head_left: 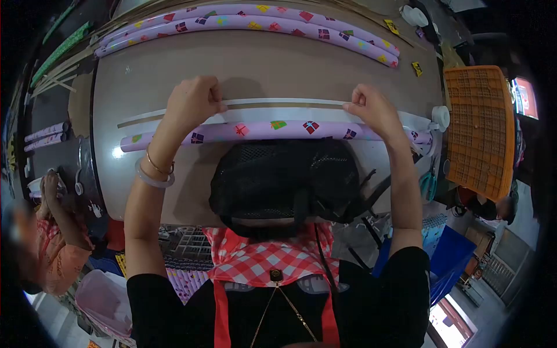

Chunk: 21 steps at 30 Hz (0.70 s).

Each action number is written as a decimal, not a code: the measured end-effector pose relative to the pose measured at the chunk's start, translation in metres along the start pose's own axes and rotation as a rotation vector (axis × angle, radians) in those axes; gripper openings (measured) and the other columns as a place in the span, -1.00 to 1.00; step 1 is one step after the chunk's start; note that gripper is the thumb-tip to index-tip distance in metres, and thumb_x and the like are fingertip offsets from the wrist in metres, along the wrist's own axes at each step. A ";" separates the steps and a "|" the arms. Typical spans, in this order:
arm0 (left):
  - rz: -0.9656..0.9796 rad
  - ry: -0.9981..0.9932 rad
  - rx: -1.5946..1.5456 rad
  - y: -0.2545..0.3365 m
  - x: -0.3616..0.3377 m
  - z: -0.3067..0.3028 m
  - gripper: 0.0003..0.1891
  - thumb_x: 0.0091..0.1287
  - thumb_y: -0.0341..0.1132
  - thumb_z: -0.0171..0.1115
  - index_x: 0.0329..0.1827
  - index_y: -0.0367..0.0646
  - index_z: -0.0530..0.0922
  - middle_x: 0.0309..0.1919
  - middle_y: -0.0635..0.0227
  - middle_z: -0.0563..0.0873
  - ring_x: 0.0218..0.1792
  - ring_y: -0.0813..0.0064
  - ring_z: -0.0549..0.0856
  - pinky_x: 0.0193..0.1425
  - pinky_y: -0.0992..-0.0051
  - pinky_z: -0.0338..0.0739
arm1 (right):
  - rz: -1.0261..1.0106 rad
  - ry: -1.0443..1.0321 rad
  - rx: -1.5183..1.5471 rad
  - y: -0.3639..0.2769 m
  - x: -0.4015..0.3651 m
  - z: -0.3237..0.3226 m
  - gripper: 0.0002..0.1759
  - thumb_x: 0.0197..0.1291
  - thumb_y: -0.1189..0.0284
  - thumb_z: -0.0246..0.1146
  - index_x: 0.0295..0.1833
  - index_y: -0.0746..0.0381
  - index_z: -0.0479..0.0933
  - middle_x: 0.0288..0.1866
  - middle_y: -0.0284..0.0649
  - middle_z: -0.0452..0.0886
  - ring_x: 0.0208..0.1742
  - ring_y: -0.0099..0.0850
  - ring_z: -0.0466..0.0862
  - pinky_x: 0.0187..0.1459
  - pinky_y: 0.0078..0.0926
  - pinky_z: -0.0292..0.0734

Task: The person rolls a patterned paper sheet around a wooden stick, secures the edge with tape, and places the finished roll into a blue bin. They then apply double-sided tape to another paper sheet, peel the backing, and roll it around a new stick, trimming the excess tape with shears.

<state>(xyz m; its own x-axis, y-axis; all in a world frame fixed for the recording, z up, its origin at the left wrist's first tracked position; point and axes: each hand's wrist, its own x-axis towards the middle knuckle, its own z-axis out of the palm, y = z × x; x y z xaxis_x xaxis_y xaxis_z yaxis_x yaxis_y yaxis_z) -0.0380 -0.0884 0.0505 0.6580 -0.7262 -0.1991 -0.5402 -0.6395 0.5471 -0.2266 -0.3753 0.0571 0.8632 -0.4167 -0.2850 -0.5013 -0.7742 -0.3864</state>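
My left hand (192,100) is closed, thumb and fingers pinched at a long narrow tan and white strip (284,106). Farther right, my right hand (375,111) pinches the same strip near its other end. The strip runs level across the table, along the white sheet's edge. Just below it lies a lilac wrapping paper roll (220,133) printed with coloured gift boxes, partly behind my left wrist. White paper (301,115) shows between strip and roll. A black mesh bag (284,180) rests at the table's front, against the roll.
Two lilac wrapping paper rolls (249,23) lie at the table's back. A white tape roll (441,118) and teal scissors (428,185) sit at the right edge, beside an orange crate (478,130). Another person's hand (51,184) works at the left table.
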 end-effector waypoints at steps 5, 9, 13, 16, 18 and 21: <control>-0.016 -0.049 0.032 -0.004 0.005 -0.001 -0.79 -0.20 -0.32 0.43 -0.59 -0.16 0.54 -0.62 0.25 0.63 -0.49 0.19 0.64 -0.37 0.32 0.51 | -0.034 -0.230 0.211 0.011 0.013 -0.009 -0.73 -0.16 0.31 0.36 -0.39 0.21 0.47 -0.42 -0.21 0.52 -0.32 -0.32 0.53 -0.32 -0.37 0.39; -0.015 -0.049 0.006 -0.006 0.006 0.001 -0.80 -0.22 -0.33 0.42 -0.59 -0.15 0.54 -0.63 0.26 0.63 -0.49 0.20 0.64 -0.37 0.32 0.51 | -0.212 0.033 0.091 -0.020 0.010 -0.007 -0.73 -0.14 0.30 0.35 -0.38 0.22 0.48 -0.42 -0.23 0.49 -0.31 -0.36 0.50 -0.25 -0.44 0.38; 0.052 -0.024 0.033 -0.004 0.006 0.002 -0.82 -0.13 -0.42 0.38 -0.56 -0.25 0.50 -0.71 0.28 0.58 -0.63 0.40 0.58 -0.49 0.45 0.43 | -0.302 -0.041 0.035 -0.065 0.021 0.017 -0.74 -0.13 0.29 0.35 -0.35 0.18 0.51 -0.29 -0.24 0.52 -0.18 -0.27 0.52 -0.13 -0.36 0.39; 0.041 -0.037 0.052 -0.005 0.007 0.003 -0.81 -0.13 -0.41 0.38 -0.56 -0.24 0.50 -0.68 0.27 0.59 -0.61 0.36 0.60 -0.48 0.42 0.44 | -0.340 -0.067 -0.023 -0.089 0.025 0.035 -0.76 -0.12 0.29 0.35 -0.35 0.16 0.51 -0.27 -0.24 0.52 -0.13 -0.24 0.52 -0.07 -0.27 0.35; 0.038 -0.040 0.078 -0.004 0.005 0.002 -0.80 -0.14 -0.39 0.39 -0.56 -0.23 0.50 -0.67 0.26 0.60 -0.59 0.33 0.61 -0.47 0.41 0.44 | -0.345 -0.067 -0.071 -0.094 0.026 0.036 -0.76 -0.11 0.28 0.34 -0.35 0.15 0.50 -0.28 -0.24 0.52 -0.12 -0.24 0.52 -0.05 -0.23 0.33; 0.028 -0.011 0.086 -0.001 0.002 0.001 -0.79 -0.15 -0.36 0.40 -0.55 -0.22 0.51 -0.63 0.24 0.62 -0.55 0.29 0.63 -0.45 0.37 0.46 | -0.295 -0.094 -0.076 -0.080 0.023 0.027 -0.76 -0.11 0.29 0.34 -0.37 0.13 0.47 -0.29 -0.24 0.51 -0.10 -0.25 0.52 -0.03 -0.18 0.30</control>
<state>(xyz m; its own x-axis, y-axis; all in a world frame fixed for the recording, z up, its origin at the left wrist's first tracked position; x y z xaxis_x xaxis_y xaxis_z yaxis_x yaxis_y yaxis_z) -0.0363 -0.0896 0.0484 0.6363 -0.7468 -0.1936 -0.6020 -0.6376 0.4806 -0.1681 -0.3103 0.0575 0.9597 -0.1254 -0.2516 -0.2208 -0.8901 -0.3986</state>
